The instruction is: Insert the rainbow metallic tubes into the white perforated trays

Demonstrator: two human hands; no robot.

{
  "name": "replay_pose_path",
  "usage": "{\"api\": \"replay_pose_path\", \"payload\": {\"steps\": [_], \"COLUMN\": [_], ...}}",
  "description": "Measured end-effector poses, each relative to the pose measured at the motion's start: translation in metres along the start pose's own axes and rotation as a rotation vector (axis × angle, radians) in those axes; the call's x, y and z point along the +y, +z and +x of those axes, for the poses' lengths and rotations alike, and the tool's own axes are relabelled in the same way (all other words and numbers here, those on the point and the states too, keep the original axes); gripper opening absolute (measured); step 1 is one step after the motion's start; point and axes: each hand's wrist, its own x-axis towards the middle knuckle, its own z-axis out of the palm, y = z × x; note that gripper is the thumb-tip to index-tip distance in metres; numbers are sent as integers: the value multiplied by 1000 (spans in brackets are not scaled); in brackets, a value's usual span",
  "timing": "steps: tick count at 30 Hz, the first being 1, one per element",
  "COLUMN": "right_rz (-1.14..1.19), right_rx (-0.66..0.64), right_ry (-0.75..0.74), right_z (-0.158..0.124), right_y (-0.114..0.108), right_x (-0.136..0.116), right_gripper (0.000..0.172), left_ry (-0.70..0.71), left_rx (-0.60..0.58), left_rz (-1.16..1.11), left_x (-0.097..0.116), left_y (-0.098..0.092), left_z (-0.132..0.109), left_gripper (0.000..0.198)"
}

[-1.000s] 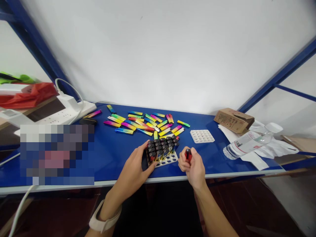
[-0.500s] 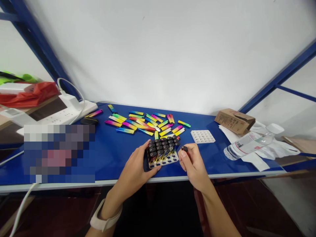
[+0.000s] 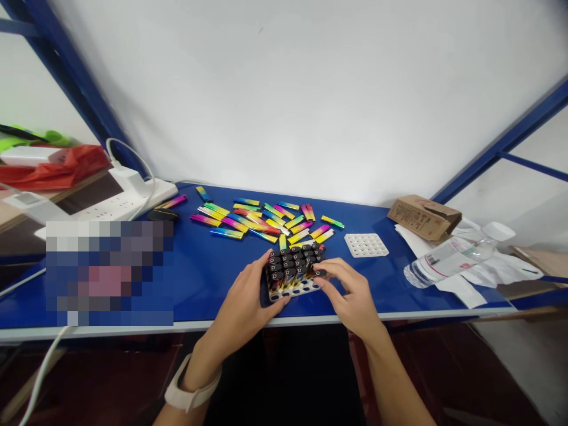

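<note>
Right hand pinched slim black-capped plastic lighter at right end of white perforated tray; left hand clasped tray's left side. Lighter seemed light, stiff, slick; best gripped near cap.

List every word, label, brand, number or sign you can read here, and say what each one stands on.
No text reads clearly.
Cardboard box: dark printed lines on the side, too small to read.
Clear bottle: label with a barcode and red print, too small and blurred to read.
Black-topped lighters: small pale round marks on the tops, no readable characters.
Pixelated patch: anything written under it is hidden.
</note>
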Motion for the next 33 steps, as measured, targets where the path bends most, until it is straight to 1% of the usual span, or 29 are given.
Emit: {"api": "replay_pose_path", "payload": {"steps": [3, 6, 8, 11, 14, 16, 17, 19, 21, 22, 23, 24, 27, 29, 31, 33], "right_rz": [11, 63, 53, -42, -217, -290, -301, -301, -322, -348, -383, -421, -515, -555, -576, -566], "right_rx": [-44, -22, -10, 21, 57, 67, 85, 183, 299, 320, 303, 242, -54, -217, -291, -257], "right_ry": [43, 99, 92, -18, -153, -184, -186, -167, -101, -51, 3, 55, 158, 174, 161, 164], "right_z": [-3, -6, -7, -5, -2, -1, -1, -1, 0, 0, 0, 0, -2, -3, -4, -4], "right_y": [2, 4, 5, 7, 7, 6, 5, 4, 3, 3, 3, 3, 4, 4, 4, 2], "right_x": [3, 6, 7, 7, 3, 1, 0, 0, 5, 9, 14, 18, 29, 32, 32, 32], "right_gripper": [27, 24, 22, 23, 30, 35, 36, 32, 27, 27, 29, 34, 50, 53, 50, 47], "left_ry": [-1, 0, -1, -15, -22, -20, -18, -17, -18, -21, -22, -21, -12, -9, -14, -19], "left_rx": [-4, -6, -5, -9, -10, -5, -4, -7, -12, -15, -16, -15, -8, -3, -5, -12], "left_rz": [-4, -8, -13, -19, -22, -20, -18, -13, -11, -12, -14, -14, -9, -5, -5, -8], "left_x": [0, 1, 2, 2, 2, 2, 2, 3, 4, 4, 5, 5, 4, 3, 3, 3], "left_y": [0, -1, -1, -2, -2, -2, -2, -2, -3, -3, -4, -3, -2, -1, -1, -2], "left_z": [0, -1, -1, -1, -2, -1, -1, -1, -1, -1, -1, -1, -1, -1, -1, -2], "left_gripper": [87, 87, 87, 86, 86, 87, 87, 87, 86, 86, 86, 86, 86, 86, 86, 85]}}
